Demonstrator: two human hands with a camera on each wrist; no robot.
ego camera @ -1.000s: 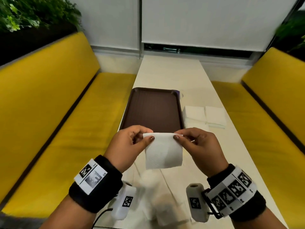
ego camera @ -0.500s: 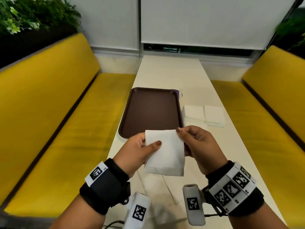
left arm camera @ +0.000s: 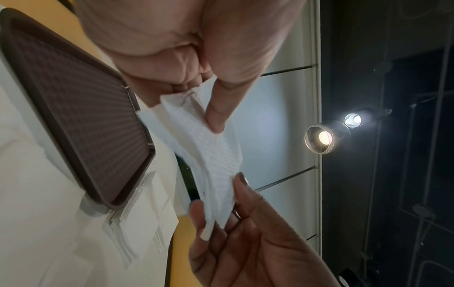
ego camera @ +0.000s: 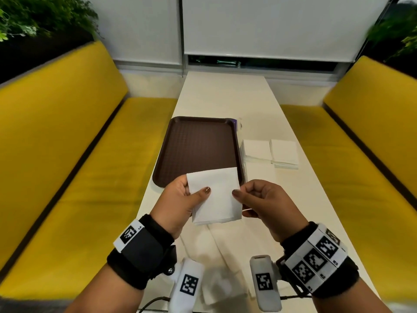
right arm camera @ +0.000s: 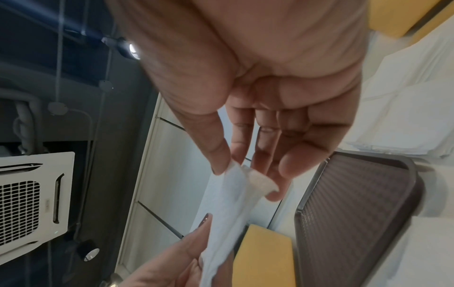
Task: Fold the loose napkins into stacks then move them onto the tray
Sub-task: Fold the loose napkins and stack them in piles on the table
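Head view: both hands hold one folded napkin [ego camera: 214,195] in the air above the bench [ego camera: 225,98], just over the near edge of the tray [ego camera: 198,143]. Left hand [ego camera: 178,204] at 9 o'clock of the napkin, grip closed on it, thumb on top and fingers beneath. Right hand [ego camera: 268,206] at 3 o'clock, grip pinching the napkin's right edge between thumb and forefinger; the right wrist view shows the other fingers loosely extended. Tray is brown and lies at 12 o'clock of the hands. Two folded napkin stacks [ego camera: 270,153] sit side by side on the bench, just beside the tray at its 3 o'clock. Loose napkins [ego camera: 216,249] lie on the bench below the hands, at 6 o'clock.
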